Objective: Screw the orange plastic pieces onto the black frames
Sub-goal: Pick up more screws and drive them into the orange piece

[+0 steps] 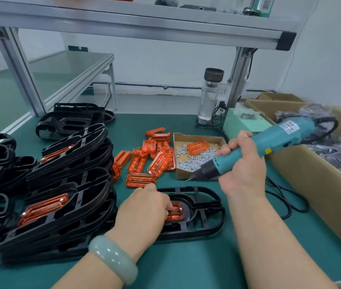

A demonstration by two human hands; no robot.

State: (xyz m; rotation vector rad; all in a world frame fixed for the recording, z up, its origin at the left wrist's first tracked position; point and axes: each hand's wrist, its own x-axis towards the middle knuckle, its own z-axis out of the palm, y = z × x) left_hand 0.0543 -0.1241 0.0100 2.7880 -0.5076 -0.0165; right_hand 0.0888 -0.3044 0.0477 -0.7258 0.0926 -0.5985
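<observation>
Holding the piece [176,213] down in the recess of the frame [207,205], the left hand [144,207] curls its fingertips onto the orange plastic in a light closed grip. This is probably to stop it shifting off its screw holes. The fingers hide whether a screw is pinched there too. The frame lies flat on the worktop [186,265], straight before the person, where both hands reach it. Above and right of the frame, the right hand [242,165] has a full, closed grip round the driver [269,142]. Its bit slants down toward the frame but is clear of it, ready, I judge, to drop once the piece is seated. Behind the frame sit the screw box [181,140] and spare pieces [140,180], close for quick picking. Left of the frame, a stack [67,184] of fitted frames looks like finished work set aside.
</observation>
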